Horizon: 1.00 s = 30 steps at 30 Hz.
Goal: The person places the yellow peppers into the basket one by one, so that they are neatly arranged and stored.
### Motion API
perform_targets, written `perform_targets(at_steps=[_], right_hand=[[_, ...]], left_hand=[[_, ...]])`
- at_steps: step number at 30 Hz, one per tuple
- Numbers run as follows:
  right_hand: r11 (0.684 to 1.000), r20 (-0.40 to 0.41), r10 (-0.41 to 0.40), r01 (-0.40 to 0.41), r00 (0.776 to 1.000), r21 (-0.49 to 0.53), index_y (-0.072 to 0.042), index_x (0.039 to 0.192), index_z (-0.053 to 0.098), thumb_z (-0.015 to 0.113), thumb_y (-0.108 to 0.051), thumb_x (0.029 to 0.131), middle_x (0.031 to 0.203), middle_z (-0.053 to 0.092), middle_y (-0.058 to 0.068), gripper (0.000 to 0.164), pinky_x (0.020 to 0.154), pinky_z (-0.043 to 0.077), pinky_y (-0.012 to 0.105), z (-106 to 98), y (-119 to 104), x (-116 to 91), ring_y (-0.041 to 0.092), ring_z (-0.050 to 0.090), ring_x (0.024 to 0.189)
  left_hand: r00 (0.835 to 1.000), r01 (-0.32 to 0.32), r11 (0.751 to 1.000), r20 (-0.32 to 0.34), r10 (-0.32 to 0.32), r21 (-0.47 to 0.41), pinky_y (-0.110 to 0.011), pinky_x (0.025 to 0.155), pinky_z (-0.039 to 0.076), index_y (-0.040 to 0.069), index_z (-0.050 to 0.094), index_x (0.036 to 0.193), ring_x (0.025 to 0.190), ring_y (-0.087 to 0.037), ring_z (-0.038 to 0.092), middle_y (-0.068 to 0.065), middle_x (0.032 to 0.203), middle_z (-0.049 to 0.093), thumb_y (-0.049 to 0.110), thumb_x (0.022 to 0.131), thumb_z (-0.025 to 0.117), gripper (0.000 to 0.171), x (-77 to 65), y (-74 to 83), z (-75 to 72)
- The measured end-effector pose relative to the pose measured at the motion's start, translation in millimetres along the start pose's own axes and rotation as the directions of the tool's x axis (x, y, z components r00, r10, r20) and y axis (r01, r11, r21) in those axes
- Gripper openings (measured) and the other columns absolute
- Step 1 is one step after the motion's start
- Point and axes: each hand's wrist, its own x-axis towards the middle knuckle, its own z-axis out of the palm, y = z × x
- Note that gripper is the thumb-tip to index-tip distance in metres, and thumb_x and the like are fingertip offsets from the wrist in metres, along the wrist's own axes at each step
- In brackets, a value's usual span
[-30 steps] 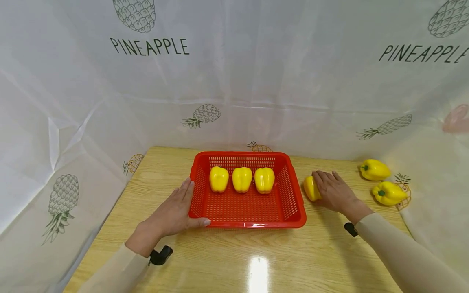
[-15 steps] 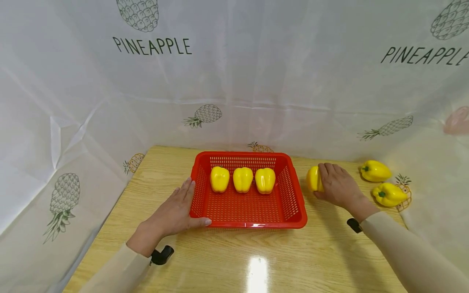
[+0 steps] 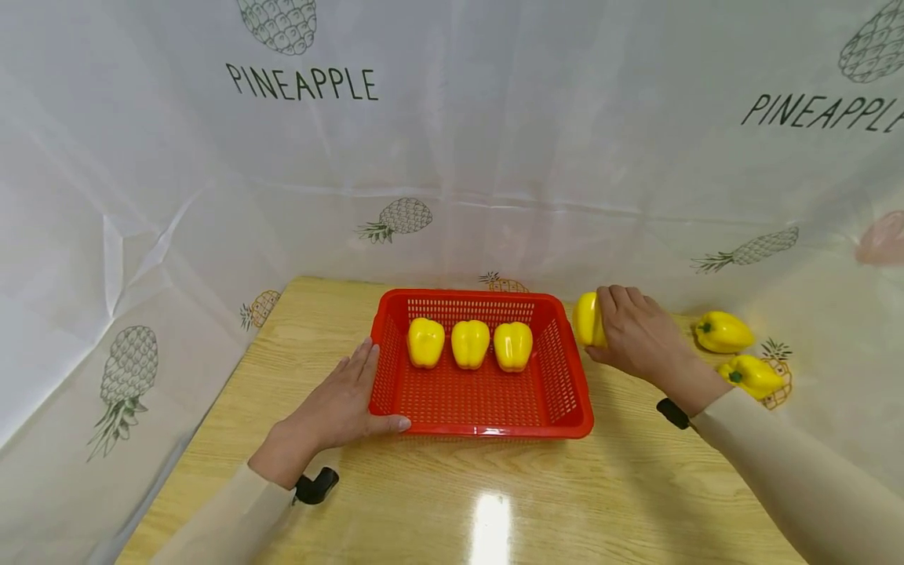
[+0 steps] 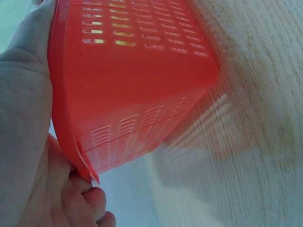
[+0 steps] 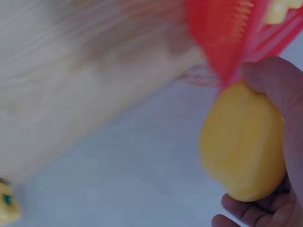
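The basket (image 3: 466,431) is held at left by the half-spread left hand (image 3: 335,404); right of it, a pepper (image 3: 588,320) by the curled right hand (image 3: 639,333).

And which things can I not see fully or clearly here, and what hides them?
Held pepper: head view, right side hidden by the right hand.
Red basket: right wrist view, blurred, cut off by the top edge.
Left hand: left wrist view, cut off by the left edge.
Loose pepper: right wrist view, cut off by the left edge.
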Motion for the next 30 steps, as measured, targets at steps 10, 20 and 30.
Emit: perform_targets(at_steps=[10,20,30], right_hand=[[0.996,0.055,-0.086,0.084,0.995,0.031,0.014,0.126,0.053,0.087,-0.056,0.079,0.11,0.063,0.026,0.091,0.086,0.062,0.044,-33.8,-60.6,63.9,0.039,0.062,0.095],[0.976,0.127,-0.219,0.215,0.967,0.043,0.005,0.123,0.055,0.077,-0.063,0.083,0.103,0.061,0.014,0.081,0.088,0.056,0.034,-32.7,-139.2,105.7,0.028,0.057,0.092],[0.96,0.324,-0.277,0.269,0.905,0.071,0.005,0.13,0.053,0.064,-0.071,0.091,0.108,0.06,0.013,0.086,0.095,0.054,0.034,-22.0,-178.6,120.4,0.026,0.055,0.097]], left_hand=[[1.0,0.005,1.0,-0.009,-0.005,0.0,-0.058,0.131,0.018,-0.01,0.013,0.164,0.162,-0.044,0.014,-0.028,0.175,0.006,0.083,0.084,0.065,0.133,3.0,-0.6,-2.9],[1.0,0.011,1.0,-0.012,-0.011,-0.004,-0.058,0.131,0.019,-0.009,0.013,0.165,0.163,-0.043,0.012,-0.028,0.175,0.005,0.084,0.083,0.065,0.134,5.3,-3.1,-2.4],[1.0,-0.001,1.0,-0.006,0.0,-0.021,-0.058,0.131,0.019,-0.01,0.015,0.164,0.162,-0.044,0.014,-0.028,0.175,0.008,0.083,0.083,0.067,0.134,6.1,3.6,-2.6]])
